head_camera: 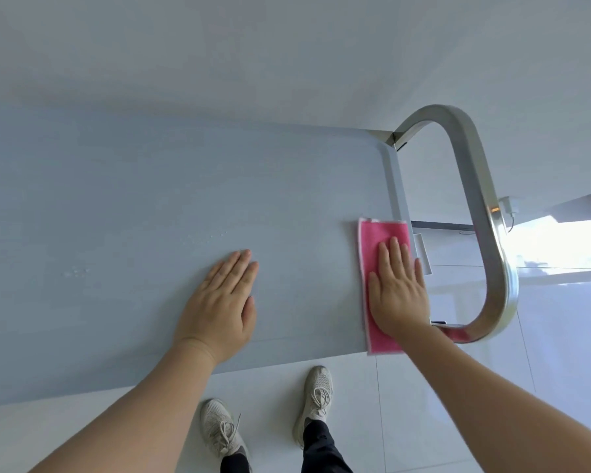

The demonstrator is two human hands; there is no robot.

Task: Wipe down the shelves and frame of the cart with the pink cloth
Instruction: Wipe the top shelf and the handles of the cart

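Observation:
The cart's pale grey top shelf (133, 199) fills the middle of the view. A folded pink cloth (377, 235) lies flat near the shelf's right end, its near end reaching the front edge. My right hand (398, 288) presses flat on the cloth with straight fingers. My left hand (220, 302) rests flat on the bare shelf, well to the left of the cloth. A curved steel handle (485, 213) of the cart frame loops out past the shelf's right end. A few water droplets (75, 272) sit on the shelf at the left.
White glossy floor tiles (406, 404) lie below and to the right of the cart. My two feet in grey sneakers (316, 396) stand just in front of the shelf's front edge. A white wall (287, 46) runs behind the cart. Lower cart parts show through the handle loop.

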